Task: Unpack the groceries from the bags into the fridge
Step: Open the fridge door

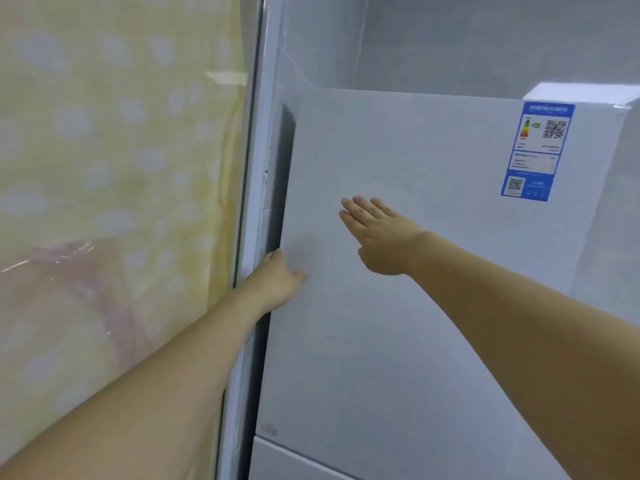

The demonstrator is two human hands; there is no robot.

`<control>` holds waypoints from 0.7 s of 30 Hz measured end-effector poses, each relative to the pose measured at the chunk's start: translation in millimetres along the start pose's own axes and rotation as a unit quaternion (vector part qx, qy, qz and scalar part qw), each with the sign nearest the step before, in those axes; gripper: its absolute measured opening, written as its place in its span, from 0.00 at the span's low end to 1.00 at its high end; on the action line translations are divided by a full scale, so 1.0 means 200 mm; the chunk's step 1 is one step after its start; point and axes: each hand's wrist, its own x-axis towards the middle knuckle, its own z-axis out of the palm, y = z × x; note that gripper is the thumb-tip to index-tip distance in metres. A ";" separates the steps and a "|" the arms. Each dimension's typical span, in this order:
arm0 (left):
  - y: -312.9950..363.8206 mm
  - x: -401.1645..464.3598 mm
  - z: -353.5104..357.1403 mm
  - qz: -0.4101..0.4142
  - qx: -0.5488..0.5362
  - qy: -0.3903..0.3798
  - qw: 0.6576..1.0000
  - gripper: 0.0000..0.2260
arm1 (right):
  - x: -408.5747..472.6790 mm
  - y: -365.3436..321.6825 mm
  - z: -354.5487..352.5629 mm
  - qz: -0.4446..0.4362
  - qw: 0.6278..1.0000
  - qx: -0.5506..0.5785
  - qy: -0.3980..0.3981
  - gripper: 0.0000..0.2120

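Note:
A white fridge fills the right half of the view, its upper door (pixel 433 306) seen from the front. My left hand (pixel 277 282) grips the door's left edge, fingers hooked round it out of sight and thumb lying on the front. My right hand (pixel 377 233) lies flat on the door face with straight fingers pointing up and left. No bags or groceries are in view.
A blue energy label (pixel 536 150) sticks to the door's upper right. A lower door (pixel 294 462) starts below a seam. A white frame (pixel 256 168) and a yellow dotted curtain (pixel 114 168) stand close on the left. Grey tiled wall rises behind.

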 end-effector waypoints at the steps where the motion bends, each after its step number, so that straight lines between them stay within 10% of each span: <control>1: -0.02 0.04 0.00 -0.002 -0.020 0.007 1.000 0.29 | 0.07 0.00 0.01 -0.011 0.999 -0.032 0.015 0.30; 21: -0.15 0.36 0.16 -0.001 -0.108 0.105 0.989 0.29 | 0.78 -0.01 -0.01 -0.129 0.973 -0.181 0.066 0.46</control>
